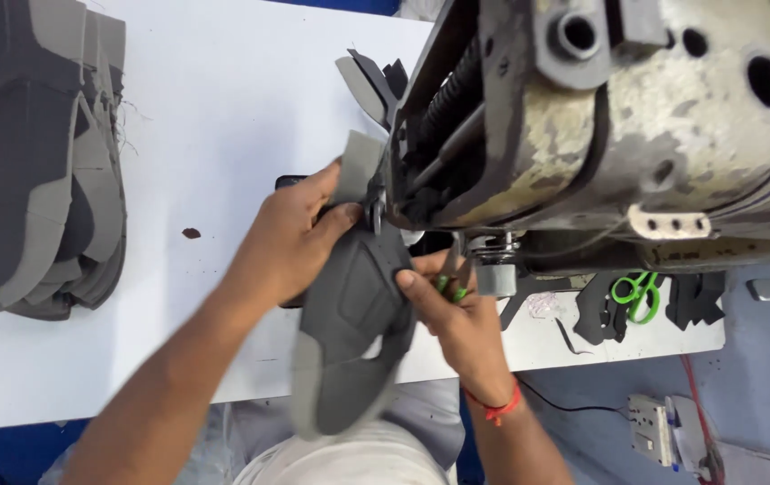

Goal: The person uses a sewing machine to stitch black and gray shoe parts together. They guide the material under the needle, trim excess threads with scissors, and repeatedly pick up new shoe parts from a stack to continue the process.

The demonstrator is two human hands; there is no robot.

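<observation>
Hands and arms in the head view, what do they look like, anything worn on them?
Both arms are bare to past the elbow, with no sleeves and no gloves. The left hand shows no ring, watch or band. The right hand has a red thread bracelet tied round its wrist, with a knot and short loose ends.

Shoe upper point(349, 332): dark grey panels, lighter grey trim. Stack of uppers point(35, 162): same two greys. Table point(223, 117) white. Scissors point(638, 295) bright green. Wrist thread point(500, 409) red. Machine point(627, 117) cream, chipped, possibly rust-stained.
</observation>
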